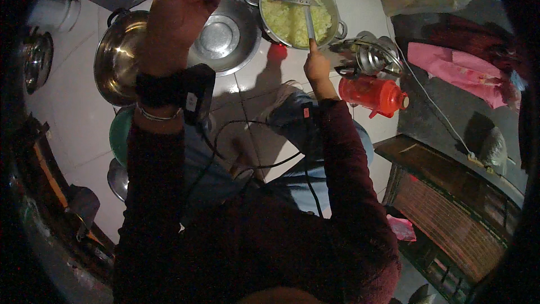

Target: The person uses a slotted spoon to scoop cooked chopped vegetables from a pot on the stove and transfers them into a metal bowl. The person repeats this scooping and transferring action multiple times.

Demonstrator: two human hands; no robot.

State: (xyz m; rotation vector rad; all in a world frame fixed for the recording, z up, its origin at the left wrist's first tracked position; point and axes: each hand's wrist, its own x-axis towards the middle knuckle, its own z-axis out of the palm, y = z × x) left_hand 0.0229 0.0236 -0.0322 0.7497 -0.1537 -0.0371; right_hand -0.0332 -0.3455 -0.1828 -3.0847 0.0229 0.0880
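Observation:
My right hand (317, 67) is closed around the handle of a metal slotted turner (309, 21). The turner's blade rests on pale green chopped food (280, 21) in a two-handled metal pot (336, 29). My left hand (185, 4) is raised close to the camera, over the gap between two basins, its fingers curled near the top edge. Whether it pinches something small cannot be told. Under it lie a wide grey metal basin (249, 46) and a shiny deep steel pot (109, 63), both partly hidden by my left hand and forearm.
A red vacuum flask (367, 95) lies on its side right of my right wrist, beside stacked metal lids or bowls (371, 59). A green basin (119, 135) and a metal bowl (118, 179) sit by my left forearm. A dark cable loops over my lap. A wooden cabinet (447, 215) stands lower right.

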